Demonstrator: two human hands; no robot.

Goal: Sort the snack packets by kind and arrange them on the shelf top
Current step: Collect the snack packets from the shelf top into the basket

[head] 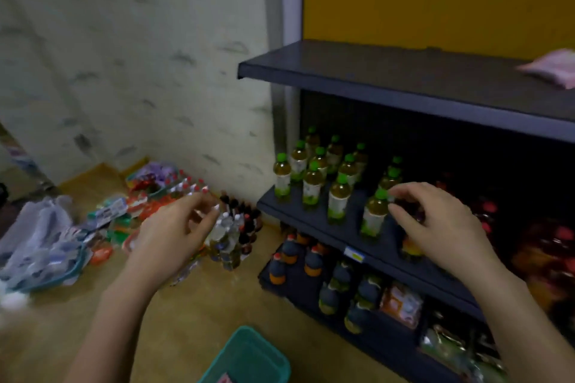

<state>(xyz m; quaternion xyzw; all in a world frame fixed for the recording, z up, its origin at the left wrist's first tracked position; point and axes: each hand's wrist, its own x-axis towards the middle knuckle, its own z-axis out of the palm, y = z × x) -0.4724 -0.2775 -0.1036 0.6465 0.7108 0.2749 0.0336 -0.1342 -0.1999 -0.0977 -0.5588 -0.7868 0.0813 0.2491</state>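
Head view, packet: a flat pink-and-white plastic snack packet [552, 67] lay on the dark grey metal shelf top [373, 71], at two o'clock.
Handling: likely light, soft, crinkly, slippery; best pinched at a sealed edge.
Hands: the left hand [174, 233] and right hand [441, 224] hung empty, fingers loosely curled, at seven and four o'clock.
Basket: a teal plastic basket [249, 351] sat on the tan floor at six o'clock.

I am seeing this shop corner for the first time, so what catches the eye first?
Two bare hands, left hand and right hand, hover empty in front. Behind them, green-capped bottles crowd the middle shelf. A single pink packet lies on the shelf top, far right.
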